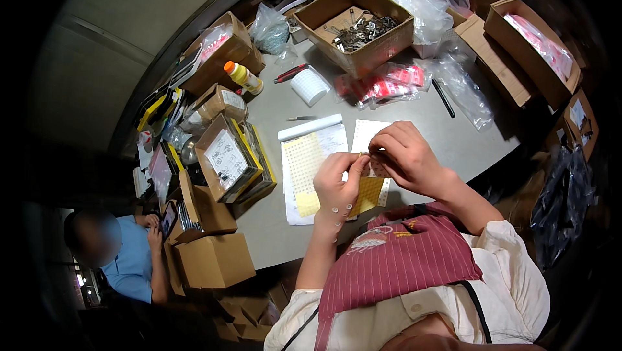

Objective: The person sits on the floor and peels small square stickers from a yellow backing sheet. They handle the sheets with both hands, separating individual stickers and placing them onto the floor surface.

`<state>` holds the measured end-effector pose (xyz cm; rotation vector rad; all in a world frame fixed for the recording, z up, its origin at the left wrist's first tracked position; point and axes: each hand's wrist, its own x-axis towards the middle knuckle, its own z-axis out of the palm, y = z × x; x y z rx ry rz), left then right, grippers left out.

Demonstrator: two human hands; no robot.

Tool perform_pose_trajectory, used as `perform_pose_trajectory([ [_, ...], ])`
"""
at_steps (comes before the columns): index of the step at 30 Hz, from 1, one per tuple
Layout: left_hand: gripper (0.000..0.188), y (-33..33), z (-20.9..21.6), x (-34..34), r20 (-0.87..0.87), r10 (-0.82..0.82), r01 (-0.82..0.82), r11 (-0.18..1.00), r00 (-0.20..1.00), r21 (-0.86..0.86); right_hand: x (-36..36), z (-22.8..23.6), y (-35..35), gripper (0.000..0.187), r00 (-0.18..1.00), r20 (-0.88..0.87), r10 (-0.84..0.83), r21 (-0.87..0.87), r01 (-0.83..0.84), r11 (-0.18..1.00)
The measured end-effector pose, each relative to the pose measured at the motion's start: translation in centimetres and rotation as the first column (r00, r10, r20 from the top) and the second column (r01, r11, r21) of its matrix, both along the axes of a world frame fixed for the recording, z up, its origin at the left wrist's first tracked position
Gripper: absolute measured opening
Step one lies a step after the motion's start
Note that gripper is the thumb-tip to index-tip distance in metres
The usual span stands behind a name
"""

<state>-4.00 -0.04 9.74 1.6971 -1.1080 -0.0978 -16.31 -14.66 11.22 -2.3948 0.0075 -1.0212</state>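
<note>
My left hand [337,179] and my right hand [405,157] meet fingertip to fingertip above the table. Both are closed in a pinch on something tiny; the fingers hide most of it. Several small round white stickers [335,210] dot my left wrist. Beneath and beside my hands lie a yellow sheet [368,197] with a grid of dots and a white sheet [369,129], partly covered by my fingers. Left of my left hand, a pale yellow sheet of round stickers [308,160] rests on white paper [291,205] with a rolled top edge.
An open carton [353,63] of small metal parts stands at the back, with red-and-white packets [382,85] before it. A white roll [310,87], a yellow bottle [245,79] and a black pen [444,98] lie around. Boxes [230,163] line the left; a person [129,254] sits beyond.
</note>
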Motion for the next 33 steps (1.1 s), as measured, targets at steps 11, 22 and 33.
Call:
perform_pose_trajectory([
  [11, 0.018, -0.4, 0.0, -0.5, -0.263, 0.056, -0.039, 0.997, 0.963, 0.073, 0.5, -0.8, 0.2, 0.029, 0.996, 0.026, -0.082, -0.115, 0.085, 0.99],
  [22, 0.032, -1.8, 1.3, 0.3, -0.172, 0.158, -0.117, 0.967, 0.972, 0.224, -1.3, 1.0, 1.6, 0.015, 0.967, -0.013, 0.256, 0.303, -0.24, 0.922],
  [33, 0.033, -2.1, -0.5, 0.5, 0.014, 0.135, -0.134, 0.949, 0.991, 0.285, -0.4, 1.7, 2.1, 0.022, 0.997, -0.032, 0.072, 0.019, -0.071, 0.997],
])
